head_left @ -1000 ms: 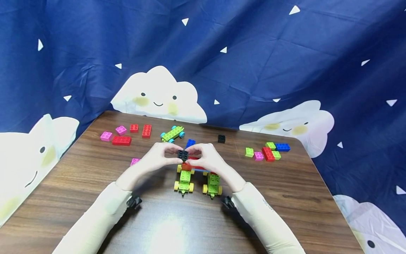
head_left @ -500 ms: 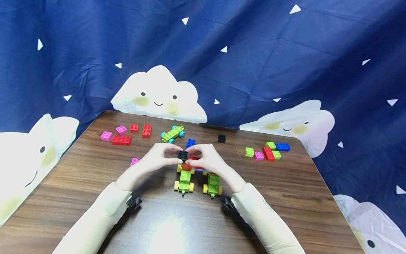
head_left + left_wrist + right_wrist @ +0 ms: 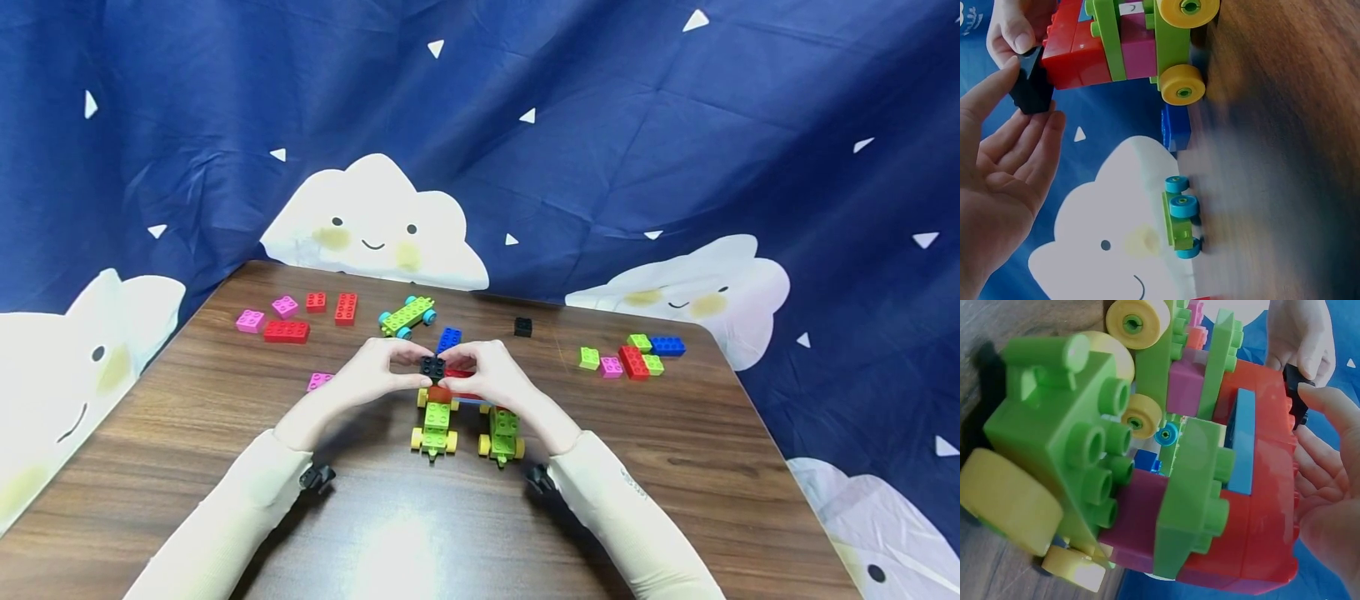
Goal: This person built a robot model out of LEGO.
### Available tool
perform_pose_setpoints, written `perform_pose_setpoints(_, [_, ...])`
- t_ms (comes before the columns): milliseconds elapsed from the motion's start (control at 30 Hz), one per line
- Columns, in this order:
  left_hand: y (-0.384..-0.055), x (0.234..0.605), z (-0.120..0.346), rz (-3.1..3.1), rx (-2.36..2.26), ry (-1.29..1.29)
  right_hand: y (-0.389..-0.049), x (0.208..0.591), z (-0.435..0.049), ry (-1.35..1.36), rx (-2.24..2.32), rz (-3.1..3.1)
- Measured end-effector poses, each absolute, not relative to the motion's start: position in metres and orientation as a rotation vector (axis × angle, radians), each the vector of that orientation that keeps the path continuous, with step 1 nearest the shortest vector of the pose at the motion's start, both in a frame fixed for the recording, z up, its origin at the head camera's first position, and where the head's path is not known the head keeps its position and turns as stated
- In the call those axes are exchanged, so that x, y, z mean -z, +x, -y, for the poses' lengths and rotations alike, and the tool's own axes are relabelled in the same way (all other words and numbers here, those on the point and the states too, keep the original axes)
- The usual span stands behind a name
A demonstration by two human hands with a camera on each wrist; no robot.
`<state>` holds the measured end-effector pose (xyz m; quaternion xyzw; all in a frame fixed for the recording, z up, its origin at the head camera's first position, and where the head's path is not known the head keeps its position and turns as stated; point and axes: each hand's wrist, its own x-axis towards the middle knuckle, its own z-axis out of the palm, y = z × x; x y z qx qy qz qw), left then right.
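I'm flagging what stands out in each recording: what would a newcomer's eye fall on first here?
Probably the black brick, pinched between the left grip and the right grip near the middle of the head view. Just beneath stands the red-topped, yellow-wheeled toy-brick build, on the wooden table. Behind the table, the blue curtain with its large smiling clouds also draws the eye.

Long cream sleeves [image 3: 228, 517] show small dark print [image 3: 632, 483] on the right, black devices [image 3: 317, 477] beneath both cuffs [image 3: 288, 462]
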<state>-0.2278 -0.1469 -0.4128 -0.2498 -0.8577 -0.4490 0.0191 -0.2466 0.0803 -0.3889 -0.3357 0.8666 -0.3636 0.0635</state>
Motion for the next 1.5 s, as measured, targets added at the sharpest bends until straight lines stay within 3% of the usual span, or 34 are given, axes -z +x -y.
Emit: perform_pose_setpoints(1500, [-0.231, 0.412, 0.147, 2.735, 1.389, -0.756, -0.243, 0.395, -0.077, -0.998, 1.154, -2.664])
